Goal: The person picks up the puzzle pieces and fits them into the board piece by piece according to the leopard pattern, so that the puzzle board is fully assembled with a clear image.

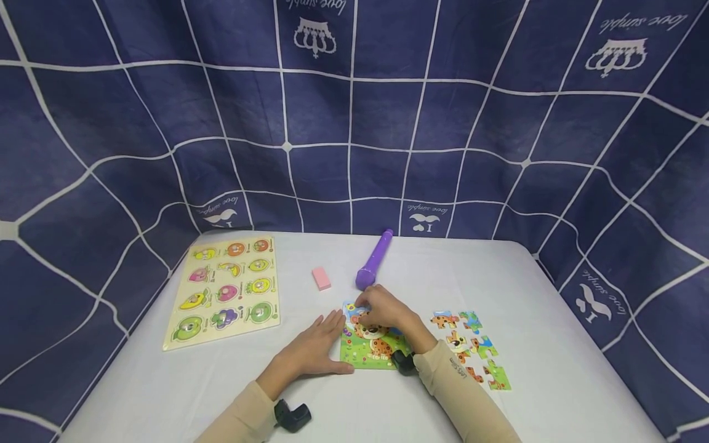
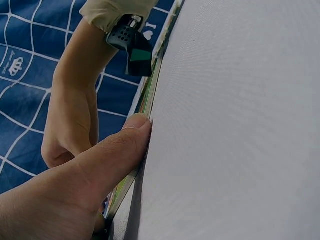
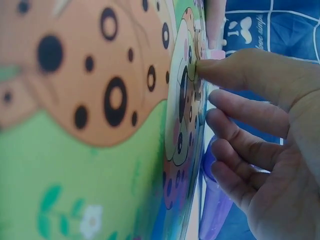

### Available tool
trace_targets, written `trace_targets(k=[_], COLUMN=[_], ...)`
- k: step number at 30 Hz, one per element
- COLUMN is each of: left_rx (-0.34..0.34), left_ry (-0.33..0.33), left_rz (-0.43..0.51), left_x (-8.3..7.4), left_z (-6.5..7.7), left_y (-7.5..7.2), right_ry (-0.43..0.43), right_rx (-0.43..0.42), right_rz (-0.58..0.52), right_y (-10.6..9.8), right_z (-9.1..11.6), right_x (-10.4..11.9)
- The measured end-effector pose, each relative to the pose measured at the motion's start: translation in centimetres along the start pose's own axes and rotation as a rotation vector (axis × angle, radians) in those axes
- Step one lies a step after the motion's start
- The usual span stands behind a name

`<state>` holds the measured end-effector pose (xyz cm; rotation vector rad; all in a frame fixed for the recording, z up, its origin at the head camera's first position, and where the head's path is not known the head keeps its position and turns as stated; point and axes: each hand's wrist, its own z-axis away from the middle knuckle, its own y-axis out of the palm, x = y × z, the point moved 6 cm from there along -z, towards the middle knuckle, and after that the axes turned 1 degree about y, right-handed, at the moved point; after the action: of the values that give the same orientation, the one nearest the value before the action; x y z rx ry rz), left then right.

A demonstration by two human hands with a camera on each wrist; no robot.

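Note:
A jigsaw board (image 1: 362, 358) with a spotted leopard cub on green grass lies in front of me. My left hand (image 1: 314, 346) rests along its left side, fingers extended, and the thumb (image 2: 127, 137) touches the near edge. Over the board's upper part is my right hand (image 1: 386, 306). In the right wrist view its thumb and curled fingers pinch a small jigsaw piece (image 3: 198, 84) at the board's surface, the piece mostly hidden by the thumb. Several loose jigsaw pieces (image 1: 496, 375) lie to the right of the right forearm.
Behind the board lies a purple toy microphone (image 1: 375, 261), its head close to the right hand. A pink block (image 1: 321, 278) sits left of it. A wooden fruit puzzle board (image 1: 221, 289) occupies the table's left side. Dark blue curtain (image 1: 382, 117) surrounds the white table.

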<state>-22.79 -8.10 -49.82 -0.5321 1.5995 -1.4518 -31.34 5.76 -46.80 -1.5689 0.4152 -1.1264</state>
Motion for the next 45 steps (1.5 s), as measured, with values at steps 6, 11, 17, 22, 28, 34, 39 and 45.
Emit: trace_targets(k=[6, 11, 17, 22, 28, 34, 39, 45], left_rx=[-0.005, -0.009, 0.001, -0.001, -0.006, -0.004, -0.001, -0.002], left_ry=[0.009, 0.008, -0.001, 0.001, 0.001, -0.007, -0.015, -0.014], left_rz=[0.006, 0.012, 0.008, 0.004, 0.01, 0.018, 0.018, 0.02], left_x=[0.05, 0.05, 0.02, 0.0, -0.02, 0.0, -0.02, -0.03], left_z=[-0.04, -0.04, -0.03, -0.06, -0.07, -0.02, 0.01, 0.11], left_y=[0.25, 0.2, 0.21, 0.12, 0.03, 0.03, -0.02, -0.03], right_ry=[-0.053, -0.075, -0.029, 0.009, 0.019, -0.012, -0.018, -0.018], right_rx=[-0.007, -0.027, 0.0, 0.006, 0.0, -0.002, -0.006, -0.003], right_rz=[-0.022, -0.022, -0.022, -0.002, -0.005, -0.012, -0.023, -0.036], right_y=[-0.3, -0.5, -0.25, -0.15, -0.23, -0.32, -0.37, -0.47], right_z=[0.13, 0.09, 0.13, 0.01, -0.05, -0.07, -0.04, 0.25], right_x=[0.78, 0.96, 0.51, 0.18, 0.08, 0.28, 0.35, 0.26])
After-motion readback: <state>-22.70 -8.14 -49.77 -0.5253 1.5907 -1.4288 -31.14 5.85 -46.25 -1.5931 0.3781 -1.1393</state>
